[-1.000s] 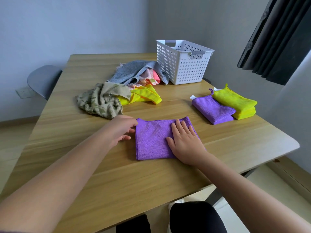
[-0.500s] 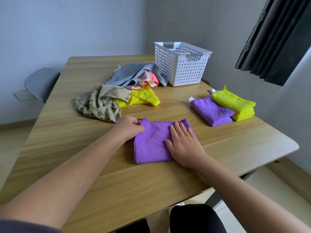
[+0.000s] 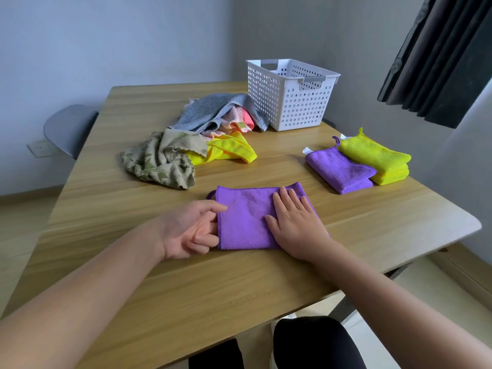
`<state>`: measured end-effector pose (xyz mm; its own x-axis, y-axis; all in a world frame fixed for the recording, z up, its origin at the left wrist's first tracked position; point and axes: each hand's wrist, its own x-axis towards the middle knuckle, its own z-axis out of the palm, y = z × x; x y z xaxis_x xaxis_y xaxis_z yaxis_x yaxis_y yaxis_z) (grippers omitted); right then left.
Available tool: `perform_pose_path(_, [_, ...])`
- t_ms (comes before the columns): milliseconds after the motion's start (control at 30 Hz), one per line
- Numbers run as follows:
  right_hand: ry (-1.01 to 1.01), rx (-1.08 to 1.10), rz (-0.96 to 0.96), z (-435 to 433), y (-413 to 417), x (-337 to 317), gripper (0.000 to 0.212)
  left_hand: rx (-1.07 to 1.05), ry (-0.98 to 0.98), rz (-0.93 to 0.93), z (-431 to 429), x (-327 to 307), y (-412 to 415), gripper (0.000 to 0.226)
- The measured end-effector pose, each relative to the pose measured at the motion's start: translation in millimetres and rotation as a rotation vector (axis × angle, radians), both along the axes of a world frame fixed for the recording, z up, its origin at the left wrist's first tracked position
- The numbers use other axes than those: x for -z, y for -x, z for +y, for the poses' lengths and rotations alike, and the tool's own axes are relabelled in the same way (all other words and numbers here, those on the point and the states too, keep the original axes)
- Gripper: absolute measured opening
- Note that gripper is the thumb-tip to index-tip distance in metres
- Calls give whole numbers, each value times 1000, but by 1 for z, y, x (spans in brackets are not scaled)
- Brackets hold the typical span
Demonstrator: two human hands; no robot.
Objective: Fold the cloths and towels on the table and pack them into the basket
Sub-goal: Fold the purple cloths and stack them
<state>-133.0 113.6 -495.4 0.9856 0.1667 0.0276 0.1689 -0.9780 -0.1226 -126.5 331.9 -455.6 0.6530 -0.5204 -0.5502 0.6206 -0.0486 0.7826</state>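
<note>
The purple cloth (image 3: pixel 245 219) lies flat on the tabletop (image 3: pixel 239 283) directly between the hands, its slightly longer axis running from one hand across to the other. The right hand (image 3: pixel 295 227) rests palm down on the cloth's right half, fingers straight and together, pinning it. The left hand (image 3: pixel 186 230) sits just beside the cloth's left edge, palm turned up and fingers loosely curled against that edge. Whether it has actually pinched the fabric cannot be told. The left hand is the nearer one to the free edge, so the next fold likely means lifting that edge and carrying it across towards the right hand. Beyond the right hand and off to its right sit a folded purple cloth (image 3: pixel 338 169) and a folded yellow cloth (image 3: pixel 378 158), touching. The basket (image 3: pixel 290 102) stands well beyond both hands.
</note>
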Motion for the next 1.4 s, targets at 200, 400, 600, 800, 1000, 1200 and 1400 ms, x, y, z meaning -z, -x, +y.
perform_pose_path(200, [-7, 4, -3, 0, 1, -1, 61, 14, -24, -6, -18, -11, 5, 17])
perform_pose_path(400, [-2, 2, -3, -1, 1, 0, 61, 107, -152, -1, -18, -11, 7, 27])
perform_pose_path(600, [-8, 5, -5, -1, 0, -1, 61, 45, -364, -175, -4, -7, 7, 32])
perform_pose_path(800, [-7, 11, 0, -1, 2, -1, 61, -66, -553, -342, 3, -1, 18, 10])
perform_pose_path(1000, [-43, -3, 69, -1, -4, -7, 60, -262, -995, -1147, -26, -7, 24, 17])
perform_pose_path(1200, [1, -29, 40, -9, 5, -2, 61, 288, -1244, -1266, -69, 35, 4, 59])
perform_pose_path(1400, [38, -37, -8, -12, 7, 3, 64, 350, -1392, -1246, -62, 44, 3, 71])
